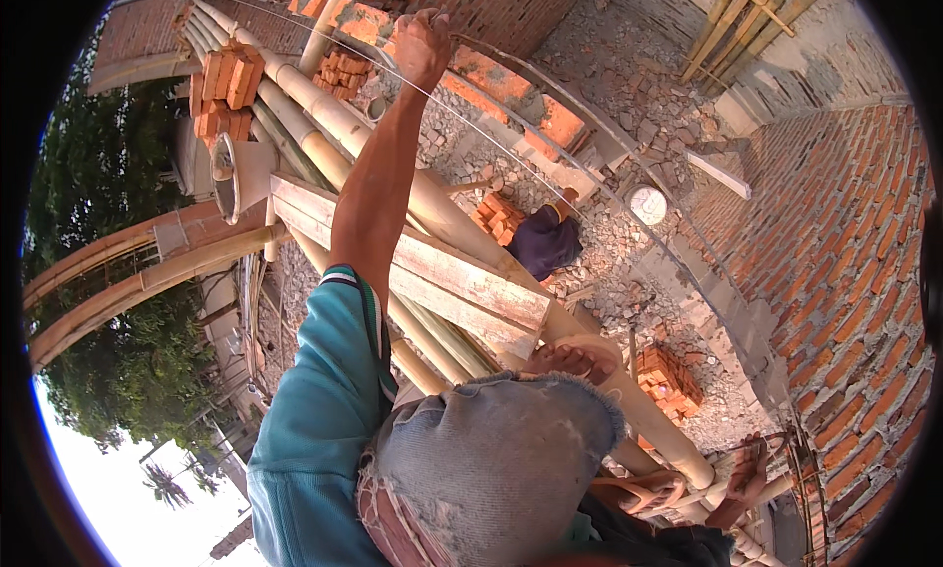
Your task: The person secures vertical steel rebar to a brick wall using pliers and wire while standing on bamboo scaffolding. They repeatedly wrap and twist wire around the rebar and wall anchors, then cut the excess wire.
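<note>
My left arm, in a teal sleeve, reaches far forward to the row of orange bricks on top of a wall. My left hand is closed there with its fingers curled; whatever is in it is hidden. A taut pale string runs along the bricks, just by my left wrist. Low at the right, my right hand is closed beside bamboo poles and a thin dark bar; what it holds is unclear. My bent knee, in worn grey denim, fills the lower middle.
Bamboo poles and wooden planks form the scaffold under my sandalled foot. Stacked bricks stand on it at left. Far below, a person in dark clothes crouches on rubble near a white bucket. A brick wall rises right.
</note>
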The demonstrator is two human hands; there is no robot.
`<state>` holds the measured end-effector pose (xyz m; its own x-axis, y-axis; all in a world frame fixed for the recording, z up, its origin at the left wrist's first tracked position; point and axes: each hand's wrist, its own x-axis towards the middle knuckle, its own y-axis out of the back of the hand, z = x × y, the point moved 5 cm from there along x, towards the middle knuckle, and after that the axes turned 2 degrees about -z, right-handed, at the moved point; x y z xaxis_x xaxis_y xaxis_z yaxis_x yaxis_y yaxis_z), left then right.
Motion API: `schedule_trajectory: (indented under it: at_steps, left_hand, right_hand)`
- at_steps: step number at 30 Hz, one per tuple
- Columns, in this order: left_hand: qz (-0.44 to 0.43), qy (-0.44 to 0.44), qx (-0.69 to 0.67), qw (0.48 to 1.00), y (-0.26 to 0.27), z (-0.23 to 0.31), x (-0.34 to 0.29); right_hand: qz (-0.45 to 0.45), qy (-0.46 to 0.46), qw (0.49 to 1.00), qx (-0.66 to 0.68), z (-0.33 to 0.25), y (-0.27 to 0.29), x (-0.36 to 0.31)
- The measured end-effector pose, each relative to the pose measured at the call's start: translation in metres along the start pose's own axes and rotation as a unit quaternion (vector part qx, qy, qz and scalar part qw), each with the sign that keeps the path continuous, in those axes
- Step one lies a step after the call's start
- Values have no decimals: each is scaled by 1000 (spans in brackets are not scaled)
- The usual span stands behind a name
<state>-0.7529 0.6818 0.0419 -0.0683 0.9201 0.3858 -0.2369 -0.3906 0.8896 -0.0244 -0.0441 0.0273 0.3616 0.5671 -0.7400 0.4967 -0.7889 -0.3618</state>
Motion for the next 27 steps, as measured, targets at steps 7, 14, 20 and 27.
schedule_trajectory:
  at_steps: [7,14,20,27]
  left_hand:
    - [-241,177,-29,954,-37,-51,27]
    - [-157,283,-204,924,-26,-63,25]
    - [-139,500,-428,740,-13,-54,-11]
    - [-208,426,-255,843,-20,-72,-7]
  right_hand:
    - [-59,-16,998,-20,-3,-15,-10]
    - [-11,19,999,-39,8,-8,-29]
    - [-19,26,999,-27,36,-13,-42]
    - [-24,68,997,-3,60,-51,-65]
